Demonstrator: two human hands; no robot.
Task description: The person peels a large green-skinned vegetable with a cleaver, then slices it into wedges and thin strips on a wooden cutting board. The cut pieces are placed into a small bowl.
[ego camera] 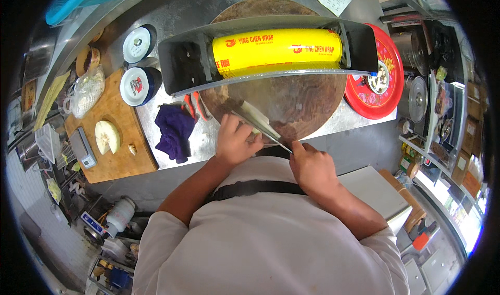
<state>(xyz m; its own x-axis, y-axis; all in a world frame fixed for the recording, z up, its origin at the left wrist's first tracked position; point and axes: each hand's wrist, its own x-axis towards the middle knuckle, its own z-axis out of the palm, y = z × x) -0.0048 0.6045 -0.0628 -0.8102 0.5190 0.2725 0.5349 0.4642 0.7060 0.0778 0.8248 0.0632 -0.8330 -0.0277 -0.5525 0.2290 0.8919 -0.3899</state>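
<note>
My right hand [312, 164] is closed around the handle of a kitchen knife [261, 129], whose blade slants up and left over a round wooden chopping block [308, 103]. At the blade's near side is my left hand [239, 140], fingers bent and close to the block; a pale green-white piece of food [254, 112] lies along the blade's far side. Another pale bit shows by my left thumb. Whether my left fingers grip it cannot be told. Beyond the knife, a dispenser with a yellow roll of cling film [277, 51] spans the block.
Left of the block are red-handled scissors [190, 106], a purple cloth [174, 133], stacked bowls [134, 86] and a wooden board [129, 138] bearing a cut pale vegetable [106, 136] and a scale [83, 146]. A red tray [357, 96] with a small bowl [379, 78] stands at right.
</note>
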